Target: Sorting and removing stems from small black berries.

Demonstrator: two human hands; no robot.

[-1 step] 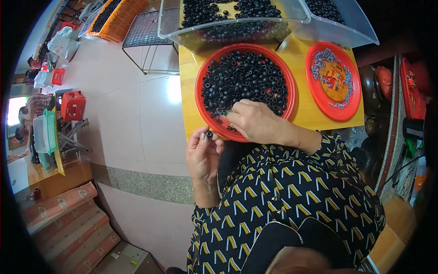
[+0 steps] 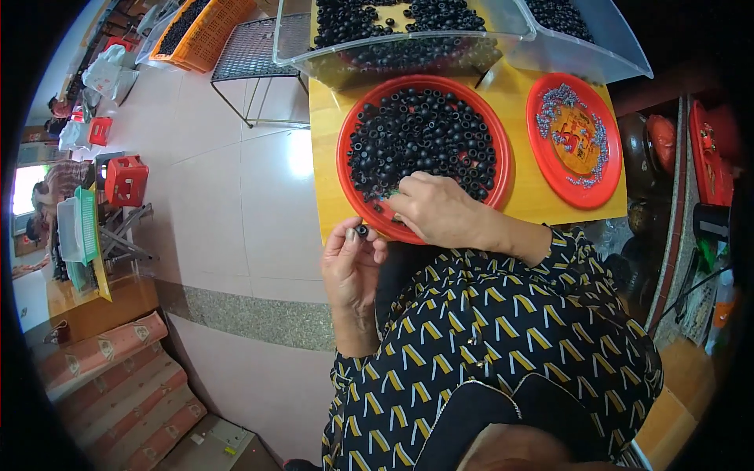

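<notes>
Fingertips of the left hand (image 2: 351, 263) pinch a small black ring-shaped bead (image 2: 362, 231) just off the near edge of the yellow table (image 2: 326, 165), the thumb and forefinger closed narrowly around it; the right hand (image 2: 436, 208) lies over the near rim of the large red tray (image 2: 345, 169), its fingers curled down among the black beads (image 2: 420, 141) heaped there, though whether they grip one cannot be told; the two hands sit near each other, the right a little above and beside the left; a smaller red plate (image 2: 550, 169) stands to the right of the tray on the same table, carrying a ring of small pale bits around its middle; beyond the tray a clear plastic bin (image 2: 290, 55) holds many more black beads, and a second clear bin (image 2: 620, 55) sits beside it on the right; the person's sleeves are dark with a yellow and white chevron print; on the tiled floor to the left stand a wire-topped stool (image 2: 251, 55), an orange crate (image 2: 212, 35) and a red stool (image 2: 126, 179).
</notes>
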